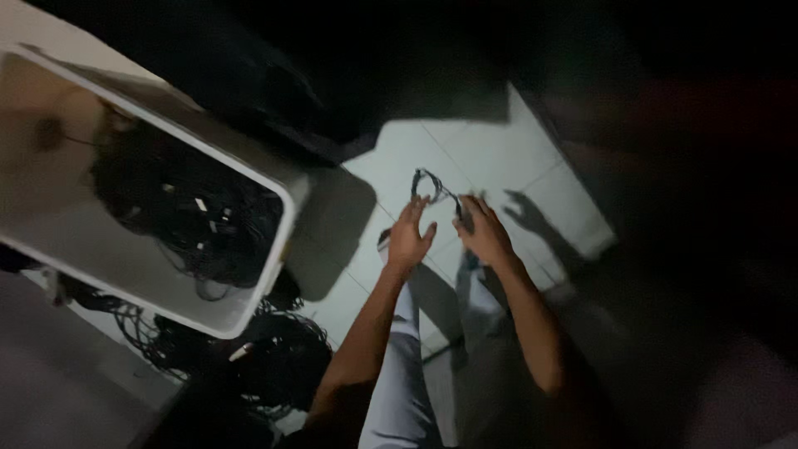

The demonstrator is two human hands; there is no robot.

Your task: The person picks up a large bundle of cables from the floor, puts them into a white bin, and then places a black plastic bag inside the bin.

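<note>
Both arms reach out over a pale tiled floor (490, 158), and between them hangs a small coil of thin dark cable (432, 187). The left hand (409, 235) has its fingers spread and lifted, their tips touching the near side of the coil. The right hand (482, 231) is curled over the cable where it leaves the coil, and it looks clamped on the strand, though the light is dim enough that the grip itself is hard to make out. The coil sits just above both hands, well away from the bin.

To the left of the hands a white plastic bin (287, 208) stands tilted, holding a heap of tangled black cables (195, 216) with small pale plugs showing among them. More loose black cables (266, 353) lie on the floor under the near corner of the bin. The person's own leg in light trousers (403, 382) runs below the hands, and the shadows of both hands fall on the tiles to the right of the coil.

The winding in hand seems to call for even loops. It would go best with the left fingers kept open as a frame of steady size, while the right hand feeds the strand with light tension, so that each turn lies beside the last and nothing twists or kinks. Keeping the free end clear of the heap by the bin avoids snagging.
</note>
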